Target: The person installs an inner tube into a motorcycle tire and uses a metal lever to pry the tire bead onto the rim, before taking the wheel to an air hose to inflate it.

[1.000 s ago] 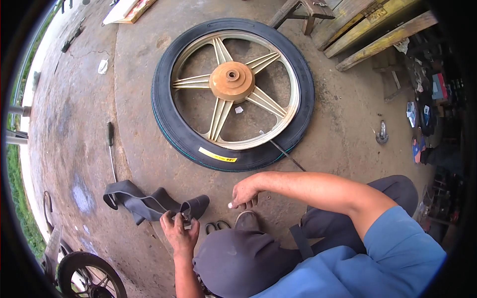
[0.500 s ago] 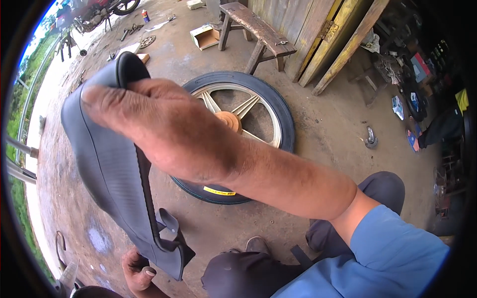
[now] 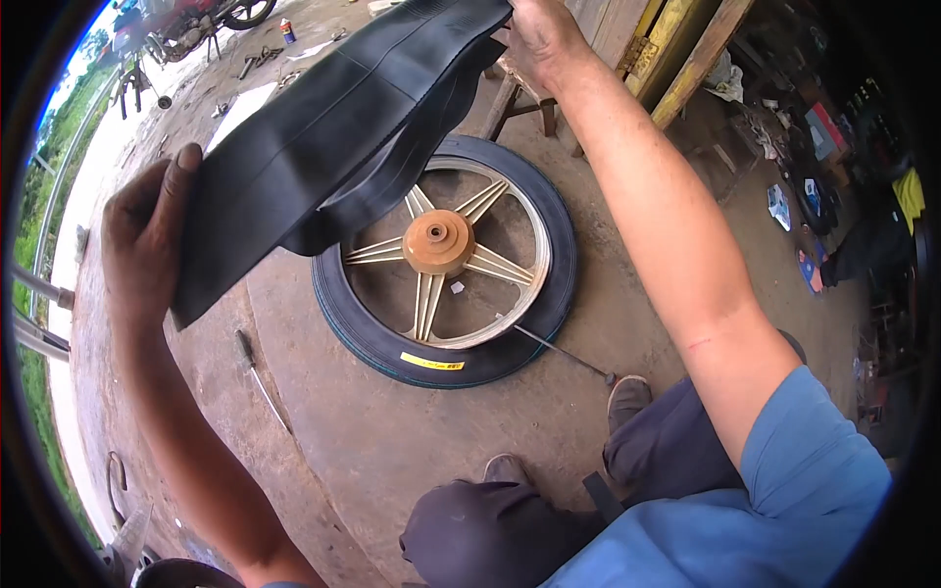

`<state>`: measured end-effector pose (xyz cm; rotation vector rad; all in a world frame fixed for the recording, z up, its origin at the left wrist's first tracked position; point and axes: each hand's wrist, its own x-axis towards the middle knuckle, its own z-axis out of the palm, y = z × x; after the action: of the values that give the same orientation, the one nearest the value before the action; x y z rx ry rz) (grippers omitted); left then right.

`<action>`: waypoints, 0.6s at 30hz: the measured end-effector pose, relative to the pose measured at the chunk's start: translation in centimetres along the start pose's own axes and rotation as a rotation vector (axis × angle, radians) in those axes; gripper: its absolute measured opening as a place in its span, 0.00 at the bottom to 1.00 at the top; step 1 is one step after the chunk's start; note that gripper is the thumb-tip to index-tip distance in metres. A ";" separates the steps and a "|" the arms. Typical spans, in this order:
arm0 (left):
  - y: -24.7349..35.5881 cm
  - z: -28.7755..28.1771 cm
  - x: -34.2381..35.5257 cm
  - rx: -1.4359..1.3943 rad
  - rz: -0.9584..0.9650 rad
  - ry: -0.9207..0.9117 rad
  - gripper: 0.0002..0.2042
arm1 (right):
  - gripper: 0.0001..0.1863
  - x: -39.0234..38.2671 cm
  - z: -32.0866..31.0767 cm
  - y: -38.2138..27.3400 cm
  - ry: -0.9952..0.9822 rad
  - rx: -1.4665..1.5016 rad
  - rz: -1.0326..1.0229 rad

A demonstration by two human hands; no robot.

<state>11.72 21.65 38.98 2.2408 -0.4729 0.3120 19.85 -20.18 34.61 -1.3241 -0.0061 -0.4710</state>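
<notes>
1. A flat, limp black rubber inner tube (image 3: 343, 147) is held up, stretched between both hands above the wheel; it is out of the tyre and not fitted.
2. The left hand (image 3: 147, 235) closes on its lower end, thumb on top; the right hand (image 3: 539, 39) grips the upper end, fingers curled shut.
3. Below lies a black tyre on a gold spoked wheel (image 3: 446, 260), flat on the concrete floor (image 3: 392, 441); a thin metal lever (image 3: 564, 353) sits at its rim; a screwdriver-like tool (image 3: 257, 372) lies near.
4. Judging by this, the tube is free; mounting remains.
</notes>
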 end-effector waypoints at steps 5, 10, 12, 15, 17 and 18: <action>-4.2 13.4 -10.7 0.397 0.292 -0.287 0.19 | 0.24 -17.8 -12.8 8.1 0.121 -0.368 0.161; -7.0 25.8 -19.2 0.427 0.376 -0.748 0.21 | 0.25 -40.2 -21.7 24.2 0.752 -0.174 0.763; -8.1 26.9 -20.3 0.569 0.316 -0.899 0.22 | 0.26 -43.1 -20.8 25.2 0.657 -0.089 0.863; -10.1 26.3 -20.5 0.559 0.296 -0.724 0.21 | 0.26 -42.5 -17.6 21.8 0.470 0.192 0.890; -9.7 26.2 -20.3 0.568 0.260 -0.720 0.20 | 0.26 -41.4 -18.6 20.4 0.202 0.153 1.147; -9.7 25.9 -20.4 0.582 0.214 -0.720 0.20 | 0.27 -41.1 -17.2 20.2 0.175 0.186 1.143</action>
<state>-0.71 12.53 8.30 2.8481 -1.1180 -0.3190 -15.14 -19.38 0.45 -0.9075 0.7913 0.3873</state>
